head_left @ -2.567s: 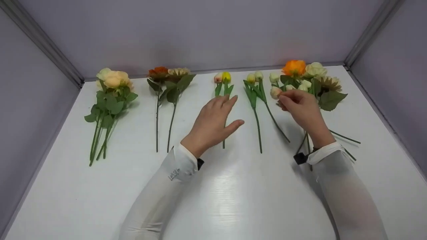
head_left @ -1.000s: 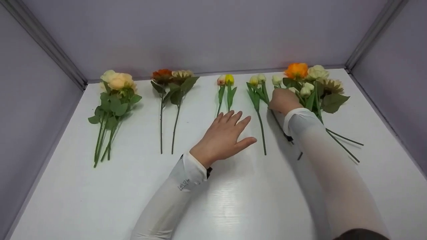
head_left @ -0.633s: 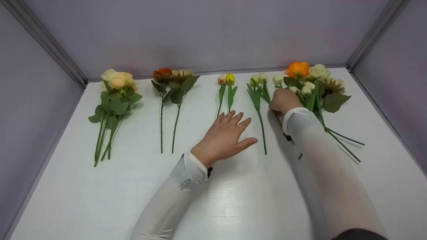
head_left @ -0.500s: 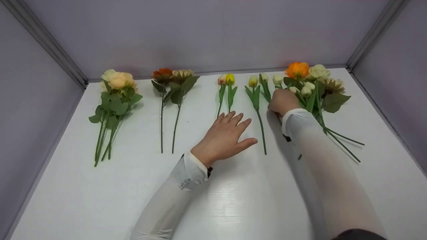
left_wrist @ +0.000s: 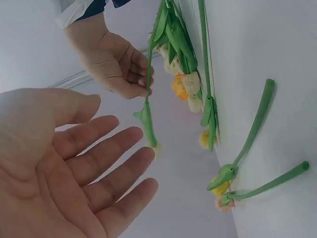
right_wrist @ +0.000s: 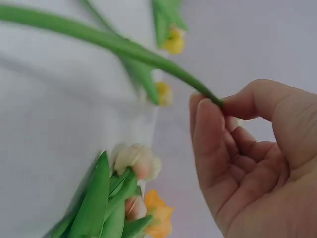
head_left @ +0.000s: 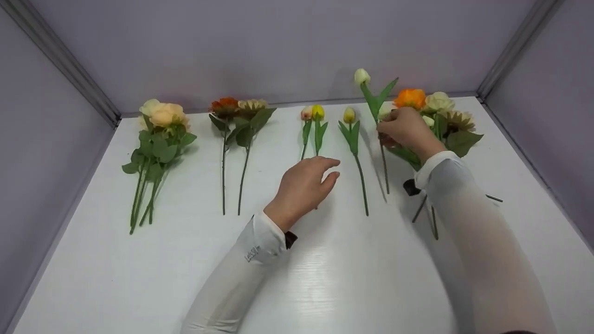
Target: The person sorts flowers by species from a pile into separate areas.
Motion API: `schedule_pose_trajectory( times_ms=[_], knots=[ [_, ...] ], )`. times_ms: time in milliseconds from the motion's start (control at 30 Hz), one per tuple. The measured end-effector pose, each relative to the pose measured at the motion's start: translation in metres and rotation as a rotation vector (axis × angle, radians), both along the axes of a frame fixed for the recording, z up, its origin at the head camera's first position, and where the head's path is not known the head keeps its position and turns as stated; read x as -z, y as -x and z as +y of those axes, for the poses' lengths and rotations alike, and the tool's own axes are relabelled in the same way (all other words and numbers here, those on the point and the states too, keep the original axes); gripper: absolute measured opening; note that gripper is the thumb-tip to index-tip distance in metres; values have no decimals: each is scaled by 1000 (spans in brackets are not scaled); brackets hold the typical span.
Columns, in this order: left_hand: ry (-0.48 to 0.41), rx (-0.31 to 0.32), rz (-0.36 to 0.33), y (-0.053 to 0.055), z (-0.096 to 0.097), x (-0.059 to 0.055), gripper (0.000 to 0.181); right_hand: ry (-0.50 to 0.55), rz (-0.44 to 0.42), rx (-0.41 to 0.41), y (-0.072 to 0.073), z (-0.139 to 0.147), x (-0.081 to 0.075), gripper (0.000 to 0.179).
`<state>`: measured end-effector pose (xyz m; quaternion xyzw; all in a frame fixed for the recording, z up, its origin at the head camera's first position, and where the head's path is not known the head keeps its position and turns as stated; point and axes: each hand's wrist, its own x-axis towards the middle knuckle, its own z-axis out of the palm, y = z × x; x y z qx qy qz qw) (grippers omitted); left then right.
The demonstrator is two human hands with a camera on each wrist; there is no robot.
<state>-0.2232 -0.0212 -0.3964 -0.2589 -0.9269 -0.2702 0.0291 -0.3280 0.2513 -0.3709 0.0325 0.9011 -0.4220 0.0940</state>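
Note:
My right hand (head_left: 410,132) pinches the green stem (right_wrist: 148,57) of a white tulip (head_left: 362,77) between thumb and fingers. The tulip is lifted off the table, its bloom pointing toward the back wall and its shadow on the table beside it. My left hand (head_left: 304,188) hovers near the stems of a pink and a yellow tulip (head_left: 318,112); in the left wrist view its palm shows bare with fingers loosely spread. Between the hands lies a single yellow tulip (head_left: 349,115). Close by my right hand is a mixed pile with an orange flower (head_left: 410,99), partly hidden by that hand.
At the far left lies a bunch of peach and cream roses (head_left: 167,114). Two brown-stemmed flowers, one rust-orange (head_left: 225,105) and one beige (head_left: 253,105), lie beside it. Grey panels (head_left: 287,51) wall in the white table (head_left: 306,287) at the back and sides.
My right hand has picked the white tulip off the table from beside the yellow one and raised it. My left hand has turned slightly, its fingers drawn closer together.

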Motion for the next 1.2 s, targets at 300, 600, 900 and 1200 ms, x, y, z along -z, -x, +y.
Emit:
schedule_pose_trajectory(
  times_ms=[300, 600, 900, 1200],
  knots=[
    [-365, 20, -350, 0, 2, 1, 26, 525, 145, -3, -42, -21, 6, 30],
    [-492, 108, -597, -3, 9, 9, 22, 743, 214, -76, -74, -30, 23, 35],
    [-528, 111, -598, -4, 13, 14, 11, 765, 194, -76, -74, -35, 29, 33],
    [-546, 90, -598, -3, 14, 16, 8, 766, 191, -69, -75, -39, 34, 33]
  ],
)
